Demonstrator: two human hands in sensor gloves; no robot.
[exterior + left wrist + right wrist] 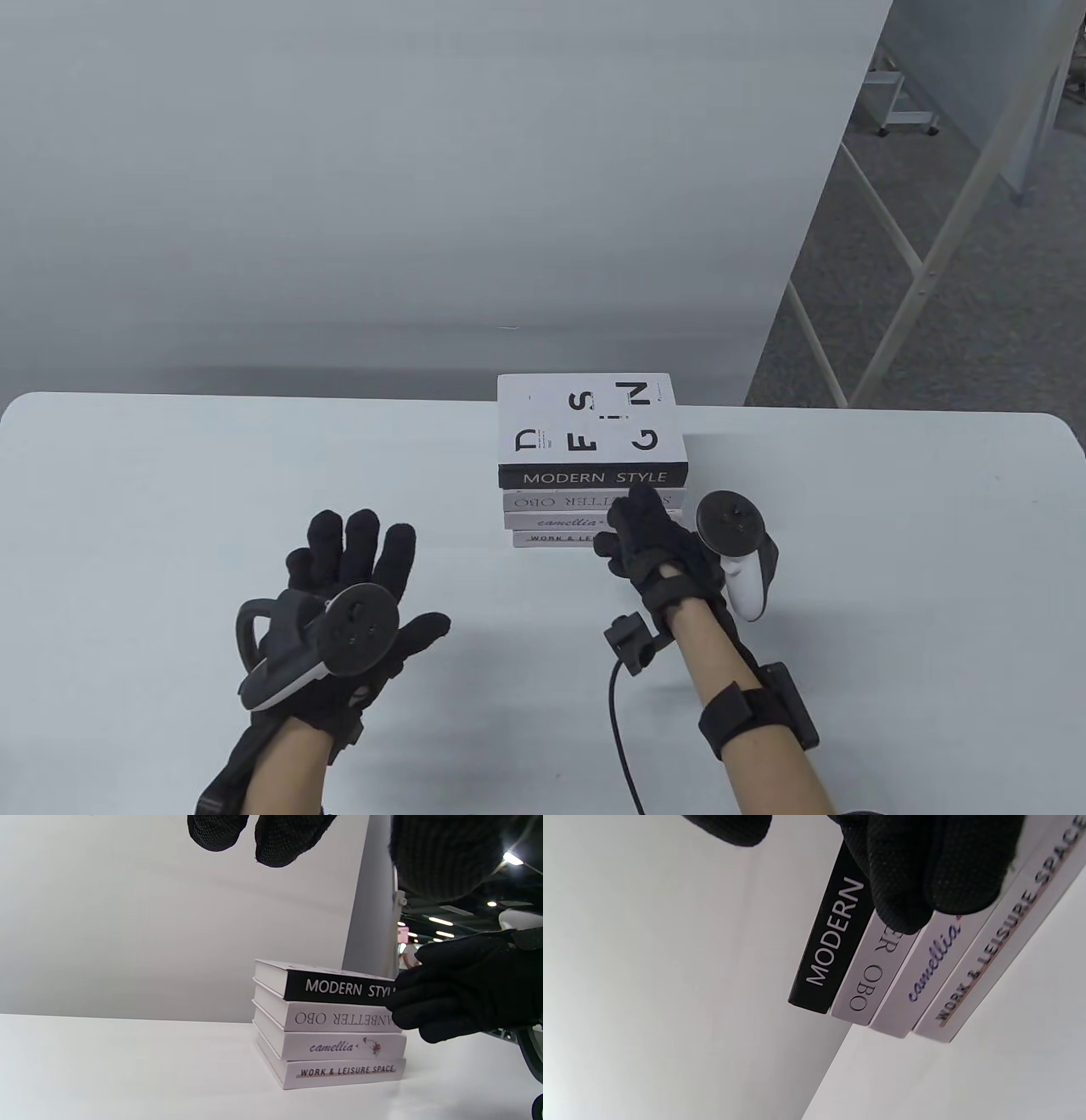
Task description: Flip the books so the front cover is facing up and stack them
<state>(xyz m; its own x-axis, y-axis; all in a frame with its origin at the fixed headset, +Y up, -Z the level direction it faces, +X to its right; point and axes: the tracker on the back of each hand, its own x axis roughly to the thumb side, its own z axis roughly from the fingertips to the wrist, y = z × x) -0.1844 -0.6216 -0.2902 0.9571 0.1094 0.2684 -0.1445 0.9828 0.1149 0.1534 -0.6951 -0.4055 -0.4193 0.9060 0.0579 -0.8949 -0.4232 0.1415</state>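
A stack of several books (590, 424) stands at the table's far middle, spines toward me. The top book has a white cover with scattered black letters facing up and a black spine reading MODERN STYLE (594, 477). Below it are white spines; the second one reads upside down. My right hand (640, 518) touches the right end of the spines with its fingertips (916, 870), thumb apart, gripping nothing. It also shows in the left wrist view (458, 984) against the stack (331, 1018). My left hand (356, 552) is open, fingers spread, empty, over the table left of the stack.
The white table (170, 509) ends just behind the stack, with a grey partition beyond. To the right are floor and metal frame legs (899, 246). A black cable (615, 722) hangs from my right wrist over the table.
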